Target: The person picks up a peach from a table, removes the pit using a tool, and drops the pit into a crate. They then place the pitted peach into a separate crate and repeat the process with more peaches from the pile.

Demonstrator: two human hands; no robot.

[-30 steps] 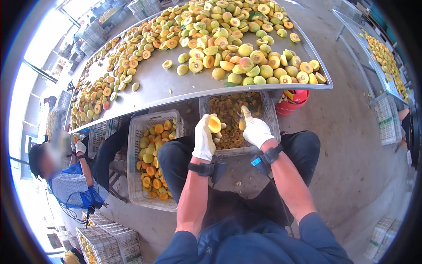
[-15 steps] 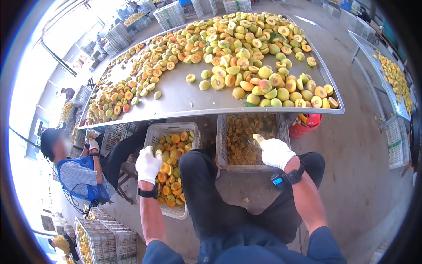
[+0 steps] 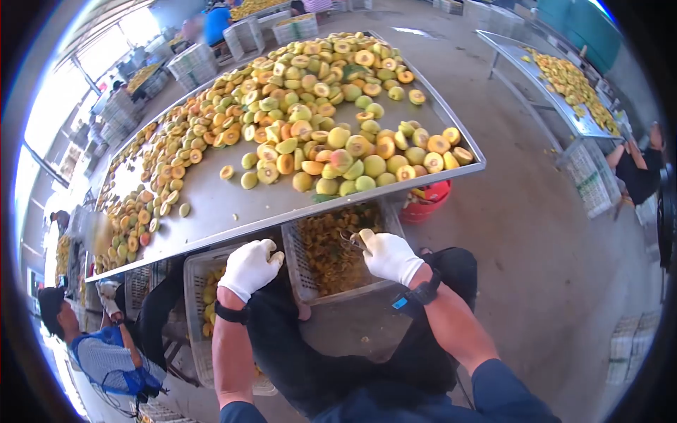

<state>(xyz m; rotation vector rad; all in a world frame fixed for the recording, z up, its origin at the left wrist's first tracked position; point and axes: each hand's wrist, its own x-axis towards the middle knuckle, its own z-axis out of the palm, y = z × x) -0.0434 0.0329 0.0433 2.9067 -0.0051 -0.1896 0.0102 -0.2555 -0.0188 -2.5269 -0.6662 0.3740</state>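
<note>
My left hand [image 3: 250, 268], in a white glove, is at the front edge of the metal table, between two crates. Its fingers are curled together, and whatever they may hold is hidden. My gloved right hand [image 3: 390, 255] grips a small metal tool with a looped end, perhaps a pitting spoon [image 3: 352, 241], over a crate of brownish-yellow scraps [image 3: 331, 247]. To the left, partly behind my left forearm, stands a light plastic crate [image 3: 197, 331] with yellow-orange fruit halves. On the table lies a heap of halved peaches [image 3: 303, 92], many cut side up.
The metal table [image 3: 226, 204] has a raised rim. A red bucket [image 3: 427, 201] stands under its right corner. A co-worker in a blue vest [image 3: 116, 359] sits at the left. Another fruit table [image 3: 522, 67] and stacked crates [image 3: 596, 176] are at the right.
The view has turned right, so the table and crates appear further left. My left hand has moved from above the fruit crate towards my right hand, which still holds the tool.
</note>
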